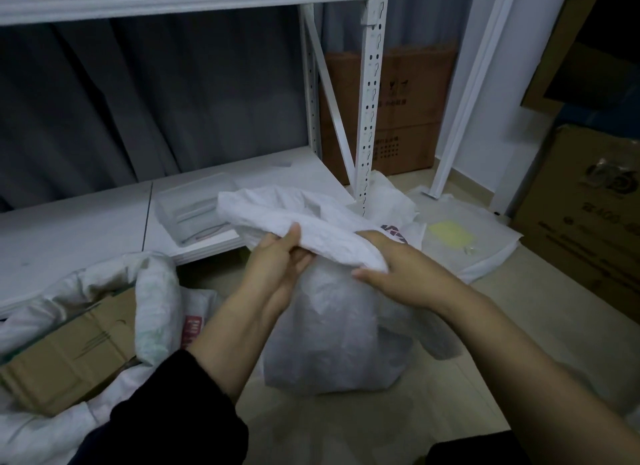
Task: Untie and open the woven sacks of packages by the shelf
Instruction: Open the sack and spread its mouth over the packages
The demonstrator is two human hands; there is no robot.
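Woven sack (332, 326) upright on floor, contents hidden | neck gripped by left hand (277, 264) and right hand (398, 270) | second sack (156, 291) open, holding cardboard box (69, 354)

left grip (277, 257) pinching, right grip (398, 267) seemingly curled

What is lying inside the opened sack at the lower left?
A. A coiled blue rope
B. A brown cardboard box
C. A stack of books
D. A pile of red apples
B. A brown cardboard box shows through the open mouth of the woven sack at the lower left, while both hands work on the other sack in the middle.
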